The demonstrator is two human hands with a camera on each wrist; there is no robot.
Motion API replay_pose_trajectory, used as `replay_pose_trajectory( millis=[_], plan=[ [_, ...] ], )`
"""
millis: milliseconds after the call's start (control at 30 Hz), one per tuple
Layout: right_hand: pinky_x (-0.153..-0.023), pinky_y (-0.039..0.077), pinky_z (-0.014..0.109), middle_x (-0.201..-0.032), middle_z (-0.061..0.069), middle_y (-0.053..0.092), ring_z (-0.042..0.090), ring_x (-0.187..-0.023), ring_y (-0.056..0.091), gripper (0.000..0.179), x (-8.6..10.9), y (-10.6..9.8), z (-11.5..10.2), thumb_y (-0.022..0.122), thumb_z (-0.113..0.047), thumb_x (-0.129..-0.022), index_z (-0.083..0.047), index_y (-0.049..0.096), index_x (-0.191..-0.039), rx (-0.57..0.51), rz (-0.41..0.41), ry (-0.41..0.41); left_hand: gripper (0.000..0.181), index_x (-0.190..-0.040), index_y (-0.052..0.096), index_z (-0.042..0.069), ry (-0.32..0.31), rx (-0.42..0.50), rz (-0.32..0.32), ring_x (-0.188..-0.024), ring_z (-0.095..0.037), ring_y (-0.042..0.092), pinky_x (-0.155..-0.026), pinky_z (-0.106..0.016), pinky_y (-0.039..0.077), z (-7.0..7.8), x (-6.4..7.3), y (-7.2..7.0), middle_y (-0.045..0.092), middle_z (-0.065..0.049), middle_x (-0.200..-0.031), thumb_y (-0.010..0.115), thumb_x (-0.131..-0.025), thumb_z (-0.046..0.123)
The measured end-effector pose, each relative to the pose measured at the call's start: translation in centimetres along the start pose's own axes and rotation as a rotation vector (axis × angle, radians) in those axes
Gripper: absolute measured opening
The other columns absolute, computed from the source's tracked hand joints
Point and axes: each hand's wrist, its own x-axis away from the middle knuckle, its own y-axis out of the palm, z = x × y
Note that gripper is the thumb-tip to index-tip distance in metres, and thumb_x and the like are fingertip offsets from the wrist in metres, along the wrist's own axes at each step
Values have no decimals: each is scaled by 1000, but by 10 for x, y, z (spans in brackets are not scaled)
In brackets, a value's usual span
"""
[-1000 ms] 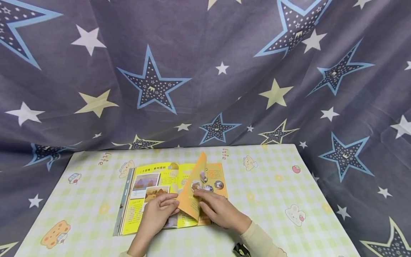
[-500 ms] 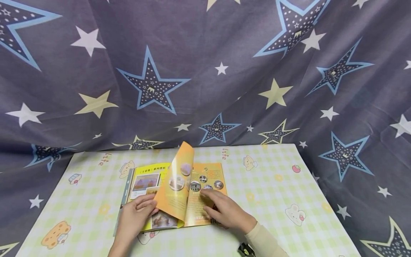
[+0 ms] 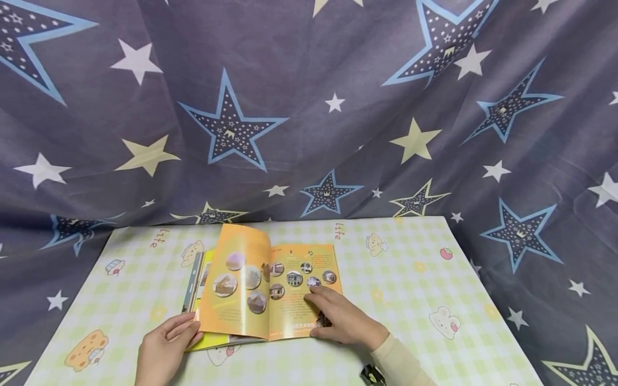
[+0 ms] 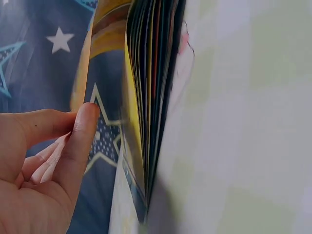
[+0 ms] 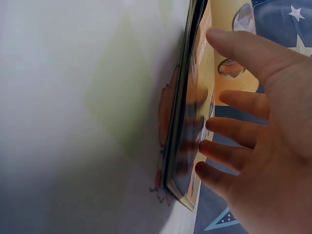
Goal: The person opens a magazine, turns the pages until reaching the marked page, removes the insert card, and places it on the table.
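Observation:
An open magazine [image 3: 299, 311] lies on the table, showing orange pages with round photos. Its left orange page [image 3: 212, 311] is lifted and curved above a yellow page [image 3: 207, 341] beneath. My left hand [image 3: 166, 346] pinches the lower outer corner of that lifted page; in the left wrist view, the thumb [image 4: 80, 141] and forefinger meet on the page's edge. My right hand [image 3: 345, 321] is over the lower right of the right-hand page, fingers spread and relaxed. In the right wrist view, the fingertips [image 5: 207, 146] are at the page surface, holding nothing.
A pale green checked tablecloth [image 3: 405, 289] with cartoon prints covers the table. Behind it hangs a dark curtain [image 3: 309, 134] with stars. A small black object [image 3: 372, 373] shows by the right sleeve [image 3: 401, 362].
My left hand has drawn the orange page from near the spine over to the left, uncovering the right-hand orange page. My right hand has shifted slightly right.

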Motion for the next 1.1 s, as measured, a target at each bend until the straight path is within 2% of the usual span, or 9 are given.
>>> replay_pose_trajectory(
  millis=[300,533,667,933,1033,1100],
  plan=[
    [-116,30,52,-156,21,34,39,-144,29,88,1,4,0,79,-50,-83,-8,41,-151,78,-23,-13,44,-130,60,-10,-92,-25,24,-76,-18,74,-71,-28,61,-15,-2,-15,75,-9,-89,72,-92,9],
    [-115,31,53,-154,21,35,40,-143,32,87,1,6,2,79,-50,-84,-8,41,-151,100,-10,-26,43,-127,60,-14,-94,-86,70,-73,-23,74,-64,-29,62,-21,-5,-15,75,-11,-84,73,-91,8],
    [-115,31,52,-154,20,37,38,-142,33,85,2,6,3,77,-50,-86,-9,41,-151,104,-13,-25,42,-126,60,-14,-98,-94,67,-72,-23,74,-64,-29,62,-21,-5,-15,74,-11,-82,72,-92,7],
    [-117,30,50,-153,14,42,34,-143,35,77,4,1,0,74,-50,-89,-10,46,-149,88,-48,8,42,-126,61,-12,-114,-120,68,-71,-22,74,-62,-28,61,-20,-5,-15,74,-8,-79,72,-92,9],
    [-115,33,51,-150,10,48,32,-141,39,65,4,-3,1,72,-45,-92,-11,53,-144,55,-51,5,42,-125,62,-12,-115,-134,81,-70,-22,74,-61,-29,61,-20,-6,-14,74,-8,-79,73,-91,10],
    [-112,39,48,-142,6,56,26,-134,48,53,3,-5,2,70,-41,-95,-12,59,-139,26,-41,-7,42,-125,62,-11,-113,-137,86,-70,-21,74,-61,-29,61,-20,-6,-14,74,-9,-80,73,-91,10]
  ],
)
